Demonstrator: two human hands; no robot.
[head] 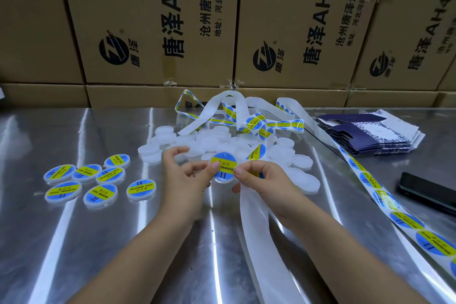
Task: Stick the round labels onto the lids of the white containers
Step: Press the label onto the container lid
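Eight labelled containers [141, 189], two hands [183, 177], one phone [428, 192]

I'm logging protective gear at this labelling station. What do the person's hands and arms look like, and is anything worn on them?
The left hand and right hand are bare: no gloves, rings or wristbands show. The left forearm and right forearm are bare too, down to the frame's edge, so no sleeve is in view. The fingernails look short and unpainted.

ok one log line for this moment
phase: label on container lid | left hand: pinches container | right hand: pinches container | finished containers: left of hands
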